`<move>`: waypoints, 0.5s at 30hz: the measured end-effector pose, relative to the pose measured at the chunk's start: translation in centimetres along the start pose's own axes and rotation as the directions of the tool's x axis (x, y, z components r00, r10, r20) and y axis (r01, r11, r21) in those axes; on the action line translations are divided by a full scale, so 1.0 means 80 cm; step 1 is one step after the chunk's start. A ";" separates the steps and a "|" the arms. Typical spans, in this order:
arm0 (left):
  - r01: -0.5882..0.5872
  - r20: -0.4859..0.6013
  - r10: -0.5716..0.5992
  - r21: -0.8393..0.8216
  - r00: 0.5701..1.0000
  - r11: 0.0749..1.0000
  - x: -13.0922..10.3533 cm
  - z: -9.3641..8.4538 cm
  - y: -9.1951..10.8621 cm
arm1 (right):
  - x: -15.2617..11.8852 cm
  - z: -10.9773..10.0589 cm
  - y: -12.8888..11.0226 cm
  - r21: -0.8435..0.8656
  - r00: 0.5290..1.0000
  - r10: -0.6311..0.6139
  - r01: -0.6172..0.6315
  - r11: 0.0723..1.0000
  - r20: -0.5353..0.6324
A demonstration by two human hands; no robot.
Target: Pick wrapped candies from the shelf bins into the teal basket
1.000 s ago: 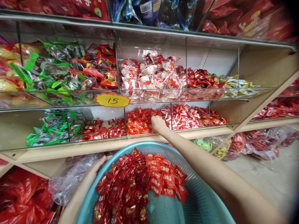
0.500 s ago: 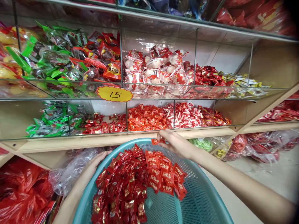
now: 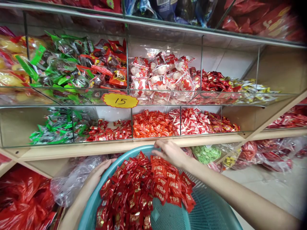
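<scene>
A turquoise plastic basket with mesh sides stands before the shelves. My left hand holds its left rim, fingers along the outer edge. Inside, dark red wrapped candies lie in curved rows on the left. Orange-red wrapped candies with gold lettering form further rows at right of them. My right hand is over the basket's far rim, at the top end of the orange-red rows. Its fingers are bent and slightly apart, and no candy shows between them.
Ahead, clear-fronted shelf bins hold orange-red candies, red-and-white candies and green packets. A yellow price tag reads 15. A wooden shelf edge runs just beyond the basket. Red plastic bags are at lower left.
My right hand has moved left and slightly down to the candy rows; the orange-red candy it pinched no longer shows in its fingers. My left hand stays on the rim.
</scene>
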State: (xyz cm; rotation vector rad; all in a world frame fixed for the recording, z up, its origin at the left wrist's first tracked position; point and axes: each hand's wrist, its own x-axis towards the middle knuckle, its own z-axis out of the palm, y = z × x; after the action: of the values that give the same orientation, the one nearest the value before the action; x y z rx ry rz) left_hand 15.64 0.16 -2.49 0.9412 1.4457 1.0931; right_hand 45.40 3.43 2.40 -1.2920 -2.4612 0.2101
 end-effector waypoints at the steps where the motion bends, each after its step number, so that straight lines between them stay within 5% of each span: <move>1: 0.015 0.006 -0.015 -0.011 1.000 1.000 -0.001 0.000 0.001 | 0.009 -0.010 0.004 0.008 0.998 0.004 -0.003 1.000 -0.056; 5: 0.047 0.002 -0.047 -0.029 0.999 0.998 -0.003 0.000 0.003 | 0.054 -0.042 0.040 -0.121 0.988 0.035 -0.054 0.991 -0.153; 10: 0.060 0.005 -0.060 -0.045 0.998 0.997 -0.001 -0.001 0.001 | 0.088 -0.039 0.083 -0.331 0.990 0.123 -0.095 0.939 0.066; 15: 0.031 0.005 -0.031 0.004 1.000 1.000 0.003 -0.002 -0.004 | 0.094 -0.028 0.089 -0.408 0.984 0.133 -0.075 0.910 0.115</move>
State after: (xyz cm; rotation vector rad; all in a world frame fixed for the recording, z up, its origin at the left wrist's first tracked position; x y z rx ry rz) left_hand 15.47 0.29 -2.89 0.9205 1.4546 1.0651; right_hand 47.77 13.63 4.22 -1.6268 -2.6497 -0.2026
